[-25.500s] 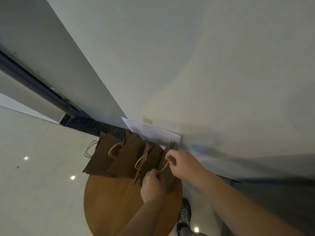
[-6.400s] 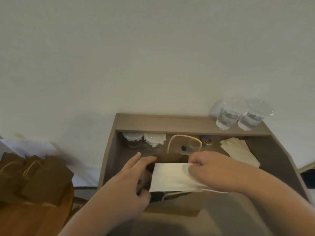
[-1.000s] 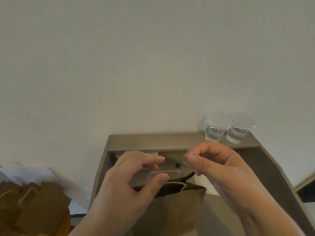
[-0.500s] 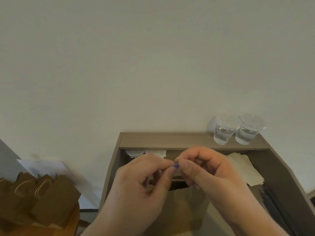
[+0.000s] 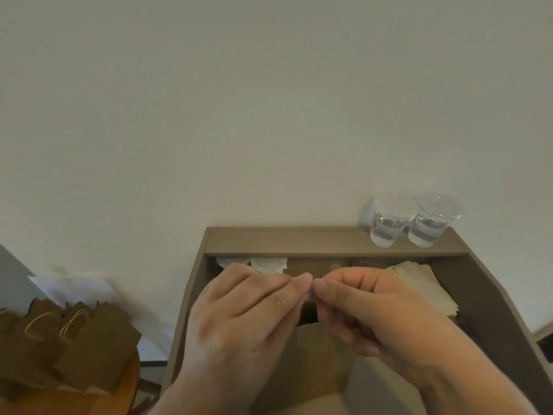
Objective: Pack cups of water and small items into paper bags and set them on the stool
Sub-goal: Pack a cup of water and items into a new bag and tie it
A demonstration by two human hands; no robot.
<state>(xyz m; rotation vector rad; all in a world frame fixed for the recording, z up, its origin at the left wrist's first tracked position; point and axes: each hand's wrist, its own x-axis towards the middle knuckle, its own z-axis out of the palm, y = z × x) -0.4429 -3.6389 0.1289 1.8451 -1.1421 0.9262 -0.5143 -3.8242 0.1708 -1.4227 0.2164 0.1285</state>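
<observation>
Pinching one tiny bluish bit, too small to identify, between the thumbs and curled fingertips of left hand and right hand, just above the mouth of a matte brown paper bag standing on the wood-grain surface. Two clear tapered cups of water side by side on its raised back ledge. Flat brown bags with twine handles leaning together on the round wooden stool.
</observation>
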